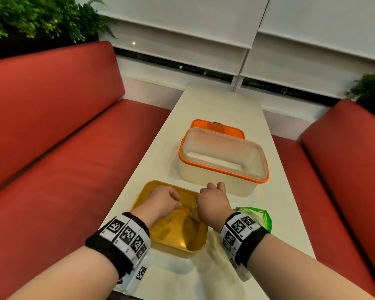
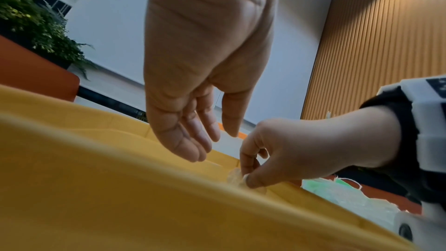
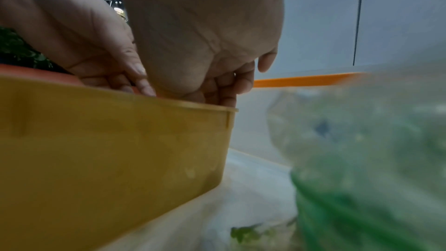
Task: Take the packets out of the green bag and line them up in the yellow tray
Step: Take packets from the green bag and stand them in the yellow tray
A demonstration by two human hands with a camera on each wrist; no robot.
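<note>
The yellow tray (image 1: pixel 175 245) stands on the white table close in front of me. My right hand (image 1: pixel 204 206) reaches over the tray's right rim and pinches a small pale, see-through packet (image 2: pixel 235 177) between thumb and fingers, low inside the tray. My left hand (image 1: pixel 167 201) hovers over the tray's left half, fingers relaxed and empty (image 2: pixel 193 152), a short way from the packet. The green bag (image 1: pixel 258 216) lies on the table just right of the tray, partly hidden by my right wrist; its contents are blurred in the right wrist view (image 3: pixel 362 159).
A clear tub with an orange rim (image 1: pixel 223 167) stands just beyond the tray, its orange lid (image 1: pixel 214 125) behind it. Red bench seats (image 1: pixel 74 169) flank the narrow white table (image 1: pixel 214 100). Plants stand at the far left and right.
</note>
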